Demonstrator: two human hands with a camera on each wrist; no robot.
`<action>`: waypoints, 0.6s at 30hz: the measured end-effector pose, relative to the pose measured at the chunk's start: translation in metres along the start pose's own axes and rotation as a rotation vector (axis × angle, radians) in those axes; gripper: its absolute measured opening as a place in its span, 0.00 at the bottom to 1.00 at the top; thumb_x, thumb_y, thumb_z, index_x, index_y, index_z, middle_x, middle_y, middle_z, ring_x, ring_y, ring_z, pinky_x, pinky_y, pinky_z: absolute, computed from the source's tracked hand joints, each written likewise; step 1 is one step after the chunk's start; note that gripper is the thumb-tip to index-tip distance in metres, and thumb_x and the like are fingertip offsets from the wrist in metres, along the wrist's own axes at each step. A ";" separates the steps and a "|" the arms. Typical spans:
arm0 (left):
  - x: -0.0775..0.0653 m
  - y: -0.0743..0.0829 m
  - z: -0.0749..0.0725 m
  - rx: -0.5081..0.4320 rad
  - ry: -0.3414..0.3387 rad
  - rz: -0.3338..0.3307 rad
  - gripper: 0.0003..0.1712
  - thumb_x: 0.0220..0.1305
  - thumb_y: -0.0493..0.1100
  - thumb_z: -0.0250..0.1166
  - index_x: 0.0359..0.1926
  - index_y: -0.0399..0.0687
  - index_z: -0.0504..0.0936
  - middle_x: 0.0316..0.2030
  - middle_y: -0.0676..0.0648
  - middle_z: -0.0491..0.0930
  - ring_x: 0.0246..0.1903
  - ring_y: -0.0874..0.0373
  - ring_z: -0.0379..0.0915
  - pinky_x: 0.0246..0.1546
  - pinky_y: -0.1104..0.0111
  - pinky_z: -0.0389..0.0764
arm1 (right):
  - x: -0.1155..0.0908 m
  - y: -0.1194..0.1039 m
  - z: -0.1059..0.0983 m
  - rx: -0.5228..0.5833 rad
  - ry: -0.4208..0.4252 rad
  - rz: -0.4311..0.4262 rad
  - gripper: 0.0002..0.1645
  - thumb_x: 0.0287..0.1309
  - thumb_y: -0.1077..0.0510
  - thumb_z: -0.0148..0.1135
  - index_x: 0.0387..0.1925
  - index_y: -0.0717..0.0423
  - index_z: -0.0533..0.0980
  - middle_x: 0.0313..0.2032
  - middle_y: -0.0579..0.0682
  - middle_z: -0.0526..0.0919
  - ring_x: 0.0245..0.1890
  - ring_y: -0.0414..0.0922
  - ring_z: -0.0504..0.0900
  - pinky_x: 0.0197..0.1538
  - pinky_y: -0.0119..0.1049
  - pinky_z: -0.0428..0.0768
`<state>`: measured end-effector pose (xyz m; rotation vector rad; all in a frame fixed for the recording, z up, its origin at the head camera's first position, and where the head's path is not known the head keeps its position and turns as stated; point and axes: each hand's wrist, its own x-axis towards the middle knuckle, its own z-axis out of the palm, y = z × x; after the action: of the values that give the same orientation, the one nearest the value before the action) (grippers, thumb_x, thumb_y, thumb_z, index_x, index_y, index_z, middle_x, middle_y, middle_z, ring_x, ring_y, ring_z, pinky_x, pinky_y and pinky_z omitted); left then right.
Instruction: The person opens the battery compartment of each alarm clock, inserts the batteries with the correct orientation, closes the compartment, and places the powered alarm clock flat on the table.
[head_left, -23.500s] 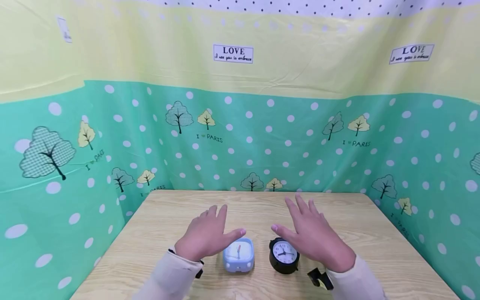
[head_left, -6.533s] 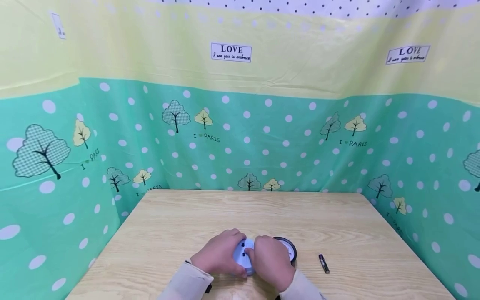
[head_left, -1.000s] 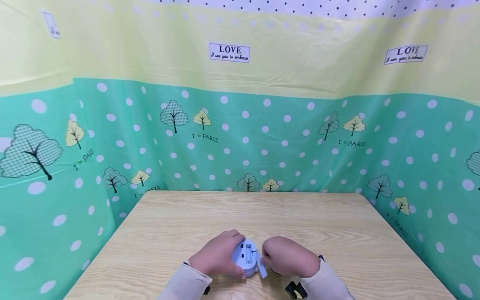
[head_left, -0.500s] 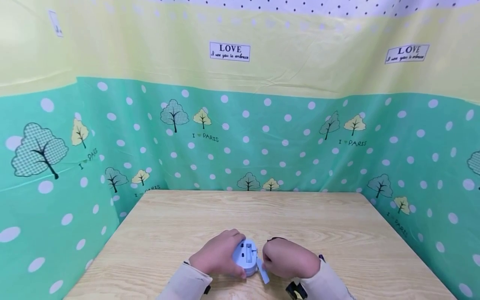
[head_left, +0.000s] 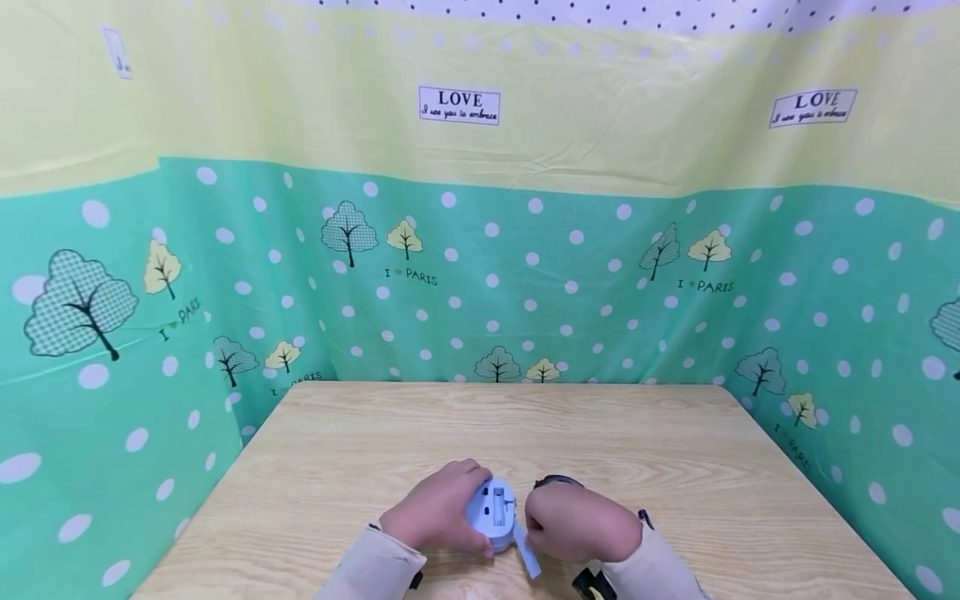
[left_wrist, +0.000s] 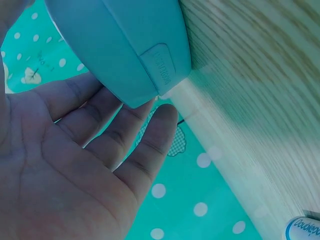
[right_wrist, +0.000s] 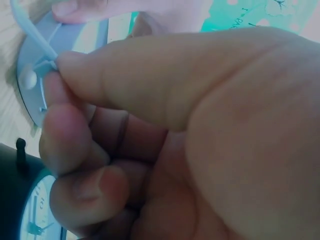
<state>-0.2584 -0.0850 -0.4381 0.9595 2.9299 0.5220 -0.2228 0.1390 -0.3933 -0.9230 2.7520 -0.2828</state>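
A light blue alarm clock (head_left: 483, 525) lies with its back up on the wooden table, its battery compartment (head_left: 499, 507) uncovered. My left hand (head_left: 437, 505) grips its left side, thumb at the near edge and fingers round the far edge. Against the clock's right side, my right hand (head_left: 573, 523) pinches a light blue battery cover (head_left: 528, 560) that slants toward me. In the right wrist view the cover (right_wrist: 32, 32) sits between thumb and forefinger, the other fingers curled in. A black alarm clock (head_left: 558, 479) is mostly hidden behind the right hand; its dial (right_wrist: 37, 212) shows in the right wrist view.
On the table (head_left: 360, 433), a dark battery (head_left: 644, 517) pokes out behind my right wrist. The left wrist view shows the end of a white cylinder (left_wrist: 303, 229) lettered "Doublepo". A green and yellow curtain (head_left: 465, 275) closes off the back and sides.
Long before, both hands hovered open over two face-up clocks. Since then the blue clock was turned over and its compartment uncovered. Over the last second the cover shifted slightly toward me and right.
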 end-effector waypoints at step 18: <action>0.002 0.000 0.000 0.092 -0.048 0.000 0.63 0.34 0.71 0.83 0.68 0.43 0.74 0.56 0.51 0.79 0.50 0.61 0.74 0.57 0.62 0.80 | -0.004 -0.001 0.014 0.032 0.002 0.040 0.20 0.65 0.54 0.66 0.16 0.44 0.74 0.13 0.36 0.66 0.15 0.34 0.64 0.20 0.29 0.64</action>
<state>-0.2605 -0.0839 -0.4376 0.9668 2.9334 0.3617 -0.2150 0.1387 -0.4061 -0.8595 2.7553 -0.3205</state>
